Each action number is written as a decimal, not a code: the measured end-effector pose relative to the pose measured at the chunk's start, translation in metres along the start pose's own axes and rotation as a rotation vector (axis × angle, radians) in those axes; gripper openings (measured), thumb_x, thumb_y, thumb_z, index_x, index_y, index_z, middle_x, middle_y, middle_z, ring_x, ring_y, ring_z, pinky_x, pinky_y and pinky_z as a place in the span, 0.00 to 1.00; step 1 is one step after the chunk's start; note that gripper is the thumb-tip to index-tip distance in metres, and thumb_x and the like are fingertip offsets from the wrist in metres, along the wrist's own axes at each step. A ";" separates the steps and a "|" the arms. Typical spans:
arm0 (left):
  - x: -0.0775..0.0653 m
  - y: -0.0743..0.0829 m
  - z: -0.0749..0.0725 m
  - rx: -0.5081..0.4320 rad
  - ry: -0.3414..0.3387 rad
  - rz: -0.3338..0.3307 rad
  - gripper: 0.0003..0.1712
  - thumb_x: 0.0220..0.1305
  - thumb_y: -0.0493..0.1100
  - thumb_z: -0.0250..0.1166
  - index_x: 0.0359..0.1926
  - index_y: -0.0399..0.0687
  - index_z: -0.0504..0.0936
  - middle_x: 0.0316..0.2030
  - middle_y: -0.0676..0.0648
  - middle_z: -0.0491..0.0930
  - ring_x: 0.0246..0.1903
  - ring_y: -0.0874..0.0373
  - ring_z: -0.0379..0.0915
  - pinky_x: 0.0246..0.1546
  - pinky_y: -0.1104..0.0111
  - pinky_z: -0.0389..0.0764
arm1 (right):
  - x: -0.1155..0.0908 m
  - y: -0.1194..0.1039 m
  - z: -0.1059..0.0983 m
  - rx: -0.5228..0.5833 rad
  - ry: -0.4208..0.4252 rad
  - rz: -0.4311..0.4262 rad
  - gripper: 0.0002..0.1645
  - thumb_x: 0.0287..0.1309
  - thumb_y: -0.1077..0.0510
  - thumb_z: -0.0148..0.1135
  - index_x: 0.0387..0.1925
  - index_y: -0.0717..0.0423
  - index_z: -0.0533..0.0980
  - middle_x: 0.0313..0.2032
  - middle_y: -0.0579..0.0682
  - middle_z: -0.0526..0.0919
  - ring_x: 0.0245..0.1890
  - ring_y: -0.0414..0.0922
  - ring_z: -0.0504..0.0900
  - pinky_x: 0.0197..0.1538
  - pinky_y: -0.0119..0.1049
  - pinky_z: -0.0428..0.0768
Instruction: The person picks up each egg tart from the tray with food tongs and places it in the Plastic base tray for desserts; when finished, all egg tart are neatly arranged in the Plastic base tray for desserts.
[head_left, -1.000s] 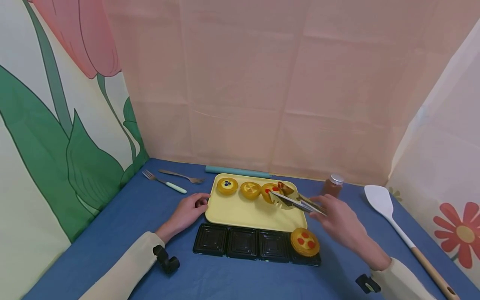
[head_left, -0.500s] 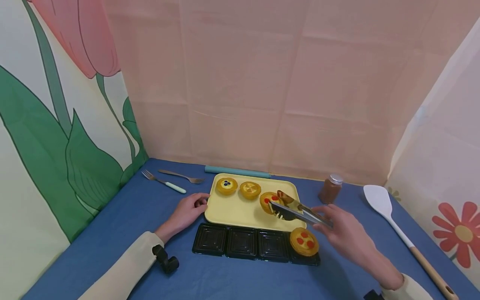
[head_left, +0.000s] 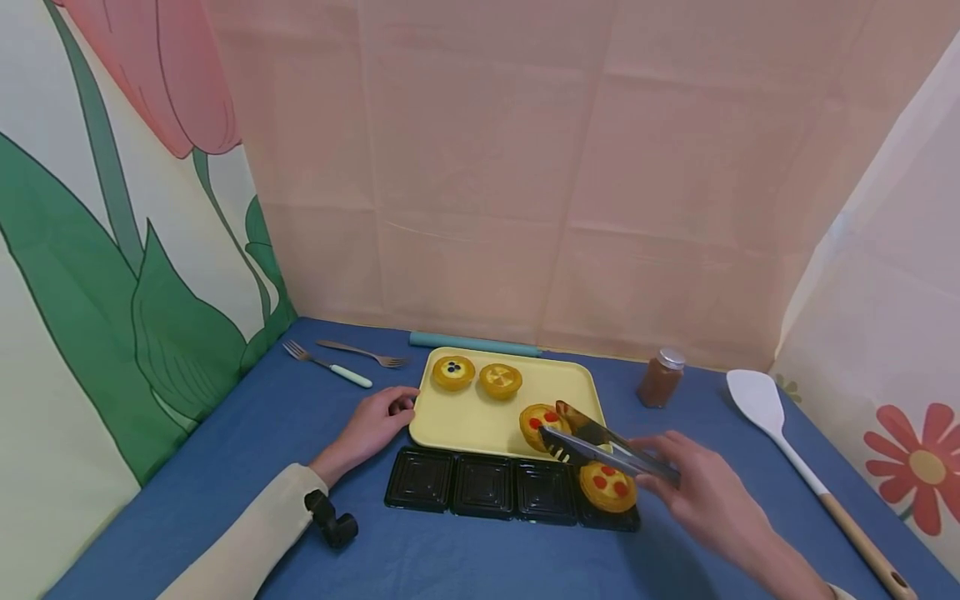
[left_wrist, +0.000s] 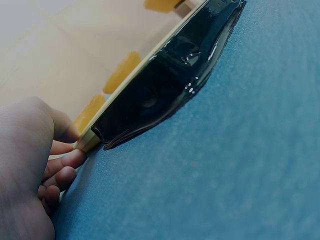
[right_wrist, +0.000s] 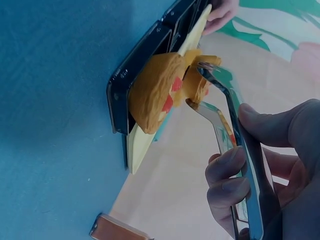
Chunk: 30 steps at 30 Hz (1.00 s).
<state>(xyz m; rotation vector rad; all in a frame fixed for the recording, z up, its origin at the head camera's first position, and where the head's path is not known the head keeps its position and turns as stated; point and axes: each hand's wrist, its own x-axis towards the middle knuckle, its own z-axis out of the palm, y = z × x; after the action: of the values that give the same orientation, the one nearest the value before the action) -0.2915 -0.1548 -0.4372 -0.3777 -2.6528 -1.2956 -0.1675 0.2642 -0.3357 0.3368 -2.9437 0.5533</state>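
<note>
My right hand (head_left: 708, 492) grips metal tongs (head_left: 641, 463), whose tips hold an egg tart with red topping (head_left: 534, 427) over the near right part of the yellow tray (head_left: 457, 421). In the right wrist view, thumb and fingers press the tongs (right_wrist: 245, 165) from both sides. My left hand (head_left: 375, 423) pinches the tray's left edge, thumb side above and other fingers lower in the left wrist view. Two tarts, one blueberry-topped (head_left: 453, 372) and one plain yellow (head_left: 500, 381), lie on the tray. Another red-topped tart (head_left: 606, 492) sits in the rightmost compartment of the black tray (head_left: 483, 486).
The black tray lies along the yellow tray's near side. Two forks (head_left: 348, 375) lie at the left, a teal stick (head_left: 474, 343) behind. A brown-filled jar (head_left: 662, 379) stands back right. A white spatula with wooden handle (head_left: 757, 398) lies at the far right.
The tongs have carried the red-topped tart from the tray's back row toward its near edge, and my right hand has moved nearer. My left hand stays at the tray's edge.
</note>
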 end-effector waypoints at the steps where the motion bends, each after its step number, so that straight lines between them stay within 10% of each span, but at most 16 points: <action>1: 0.000 0.000 0.000 -0.001 0.000 -0.001 0.21 0.67 0.36 0.62 0.59 0.38 0.80 0.39 0.49 0.78 0.36 0.55 0.71 0.41 0.61 0.72 | -0.002 0.000 0.000 0.006 -0.006 0.002 0.22 0.55 0.58 0.76 0.53 0.50 0.82 0.35 0.43 0.77 0.30 0.40 0.74 0.31 0.35 0.73; 30: 0.001 -0.002 0.000 0.005 -0.008 -0.011 0.21 0.68 0.37 0.62 0.61 0.39 0.80 0.40 0.49 0.78 0.35 0.56 0.71 0.41 0.61 0.72 | -0.029 0.000 -0.003 0.047 -0.155 0.084 0.25 0.56 0.53 0.75 0.56 0.46 0.81 0.36 0.40 0.75 0.33 0.40 0.73 0.33 0.35 0.74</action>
<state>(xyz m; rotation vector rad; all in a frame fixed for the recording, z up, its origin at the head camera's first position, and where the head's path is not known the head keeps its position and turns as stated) -0.2935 -0.1557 -0.4384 -0.3680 -2.6676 -1.2936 -0.1393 0.2712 -0.3378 0.2738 -3.1105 0.6347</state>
